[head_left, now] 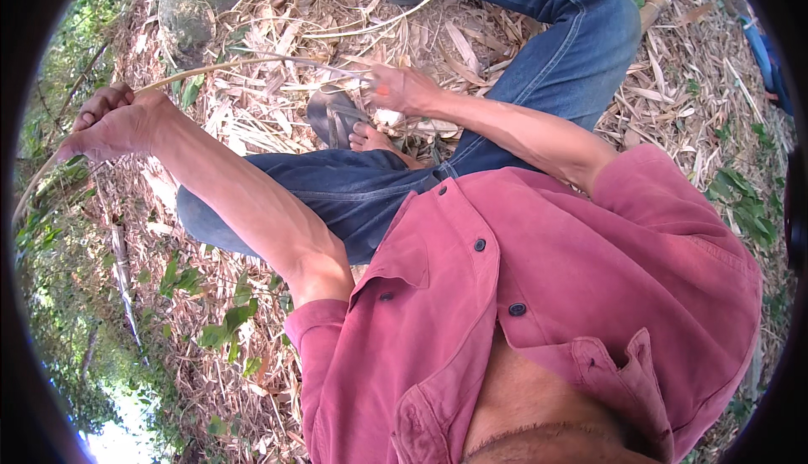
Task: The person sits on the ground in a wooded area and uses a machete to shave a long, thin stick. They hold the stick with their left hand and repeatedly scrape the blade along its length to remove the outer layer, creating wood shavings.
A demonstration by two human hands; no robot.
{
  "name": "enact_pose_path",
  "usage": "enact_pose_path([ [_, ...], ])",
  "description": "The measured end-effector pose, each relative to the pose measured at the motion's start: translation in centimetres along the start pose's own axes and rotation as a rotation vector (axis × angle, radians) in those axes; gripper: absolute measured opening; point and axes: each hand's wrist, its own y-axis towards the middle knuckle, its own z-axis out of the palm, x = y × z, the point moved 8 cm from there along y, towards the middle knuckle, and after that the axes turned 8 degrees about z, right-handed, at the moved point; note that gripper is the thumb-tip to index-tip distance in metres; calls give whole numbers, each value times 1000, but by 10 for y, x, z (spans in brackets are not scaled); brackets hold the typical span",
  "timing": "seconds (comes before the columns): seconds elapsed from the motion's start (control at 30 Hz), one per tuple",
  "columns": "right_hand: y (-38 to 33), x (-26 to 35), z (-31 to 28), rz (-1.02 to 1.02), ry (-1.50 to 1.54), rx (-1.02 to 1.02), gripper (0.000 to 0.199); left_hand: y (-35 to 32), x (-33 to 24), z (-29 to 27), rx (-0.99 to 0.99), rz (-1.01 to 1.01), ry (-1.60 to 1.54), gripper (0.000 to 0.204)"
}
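A long, thin, pale tan strip, like split bamboo or cane, arcs across the upper left. My left hand is closed around it with the arm stretched out, and one end of the strip trails below the fist toward the left rim. Above my lap, my right hand is closed and smeared by motion. A narrow greyish length runs from the strip's far part into this fist; whether it is more strip or a blade, I cannot tell. A small orange patch shows among the right fingers.
Dry leaves and shavings litter the ground. A large rounded rock stands at the far left. Loose pale strips lie ahead, near my bare foot and a dark sandal. Green plants grow at the left.
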Motion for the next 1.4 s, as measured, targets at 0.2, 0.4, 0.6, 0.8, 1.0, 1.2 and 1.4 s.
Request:
enact_pose_path([
  [0.2, 22, -42, 11, 113, -184, 39, 51, 5, 1, -18, -39, 34, 17, 58],
  [0.4, 28, -46, 11, 223, 121, 199, 46, 0, -8, -13, -14, 42, -4, 62],
  [0.6, -18, 34, -16, -134, 1, -51, 37, 1, -1, -17, -4, 13, 1, 60],
  [0.8, 12, -45, 6, 102, -285, -13, 45, 8, -5, -15, -46, -24, 25, 59],
  [1.0, 25, -42, 3, 229, -107, 216, 42, 10, -1, -37, -86, 21, -29, 61],
  [1.2, -5, -8, -4, -116, -112, -126, 42, 2, -8, -18, 18, 63, 4, 63],
  [1.4, 4, -35, 5, 54, -202, 9, 49, 1, -12, -23, -24, 18, 22, 61],
])
